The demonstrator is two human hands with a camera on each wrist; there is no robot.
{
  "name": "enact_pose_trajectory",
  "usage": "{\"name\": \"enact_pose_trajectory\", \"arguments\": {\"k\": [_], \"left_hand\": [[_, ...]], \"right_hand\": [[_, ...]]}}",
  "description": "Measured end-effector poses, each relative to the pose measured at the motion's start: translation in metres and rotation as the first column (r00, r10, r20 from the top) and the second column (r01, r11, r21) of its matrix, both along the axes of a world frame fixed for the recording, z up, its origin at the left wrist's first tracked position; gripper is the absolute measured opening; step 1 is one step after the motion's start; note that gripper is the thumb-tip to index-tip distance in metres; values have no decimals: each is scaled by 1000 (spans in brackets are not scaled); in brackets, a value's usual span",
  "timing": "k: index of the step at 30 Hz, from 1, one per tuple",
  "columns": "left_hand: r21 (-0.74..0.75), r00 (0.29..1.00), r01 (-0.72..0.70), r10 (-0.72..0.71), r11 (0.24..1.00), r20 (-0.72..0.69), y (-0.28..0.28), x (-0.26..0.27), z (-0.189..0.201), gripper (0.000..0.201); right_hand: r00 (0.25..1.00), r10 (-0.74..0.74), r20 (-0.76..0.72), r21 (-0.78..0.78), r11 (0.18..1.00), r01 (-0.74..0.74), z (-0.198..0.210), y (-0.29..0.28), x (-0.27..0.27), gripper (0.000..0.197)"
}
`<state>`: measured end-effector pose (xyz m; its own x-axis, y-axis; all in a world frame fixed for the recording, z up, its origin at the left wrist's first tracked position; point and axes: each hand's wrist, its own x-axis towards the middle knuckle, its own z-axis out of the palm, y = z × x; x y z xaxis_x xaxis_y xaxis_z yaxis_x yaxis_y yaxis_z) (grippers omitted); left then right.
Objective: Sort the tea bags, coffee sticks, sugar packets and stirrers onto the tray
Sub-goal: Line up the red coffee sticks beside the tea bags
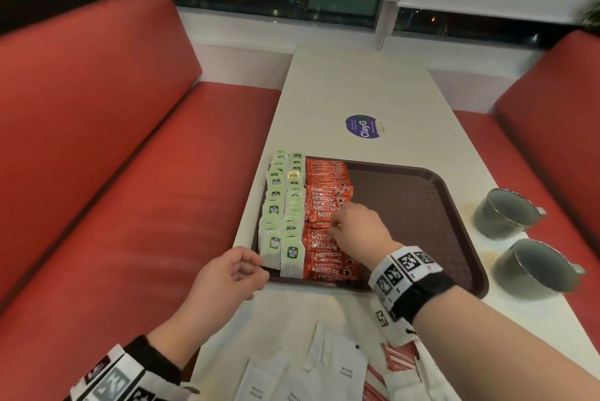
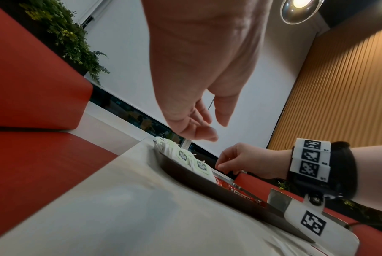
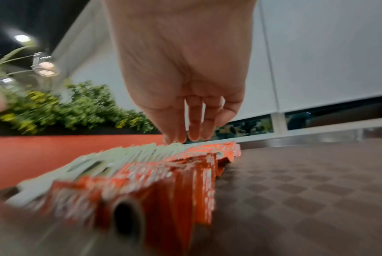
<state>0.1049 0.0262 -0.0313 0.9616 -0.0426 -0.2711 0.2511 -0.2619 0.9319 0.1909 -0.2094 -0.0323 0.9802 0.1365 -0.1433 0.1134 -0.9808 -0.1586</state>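
A brown tray (image 1: pixel 406 206) holds two columns of green-labelled tea bags (image 1: pixel 285 206) along its left side and a column of red coffee sticks (image 1: pixel 321 267) beside them. My right hand (image 1: pixel 336 225) reaches down over the middle of that column, and in the right wrist view its fingertips (image 3: pixel 194 136) touch the tops of the sticks (image 3: pixel 174 176). My left hand (image 1: pixel 256 271) hovers at the tray's near left corner with loosely curled fingers (image 2: pixel 207 128), holding nothing. White sugar packets (image 1: pixel 344 371) and red-striped stirrers (image 1: pixel 399 358) lie on the table near me.
Two grey cups (image 1: pixel 503 215) (image 1: pixel 535 267) stand on the table right of the tray. A purple sticker (image 1: pixel 363 126) sits on the tabletop beyond the tray. Red benches (image 1: pixel 113 157) flank the table. The tray's right half is bare.
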Motion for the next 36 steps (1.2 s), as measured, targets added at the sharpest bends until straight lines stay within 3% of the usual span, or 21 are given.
{"name": "enact_pose_trajectory", "arguments": {"k": [2, 4, 7, 11, 30, 33, 36], "left_hand": [[-3, 1000, -9, 9, 1000, 1, 1, 0, 0, 12], [-8, 1000, -14, 14, 1000, 6, 2, -1, 0, 12], [-14, 1000, -23, 23, 1000, 2, 3, -1, 0, 12], [-23, 1000, -29, 29, 999, -5, 5, -2, 0, 12], [-44, 998, -62, 61, 997, -32, 9, -3, 1, 13], [-42, 997, -68, 66, 997, -33, 11, -3, 1, 13], [-36, 997, -78, 77, 996, -28, 13, -3, 0, 12]], "right_hand": [[990, -139, -3, 129, 982, 138, 4, -9, 9, 24], [977, -194, -85, 154, 967, 205, 7, -15, 17, 30], [970, -165, -176, 88, 979, 183, 7, -14, 25, 27], [974, -166, -154, 15, 985, 170, 8, -10, 34, 15], [976, -115, -186, -89, 991, 99, 2, 1, 52, 16], [971, -128, -202, -2, 991, 131, 4, -2, 53, 10], [968, -194, -157, 219, 949, 226, 8, -12, 56, 10]]}}
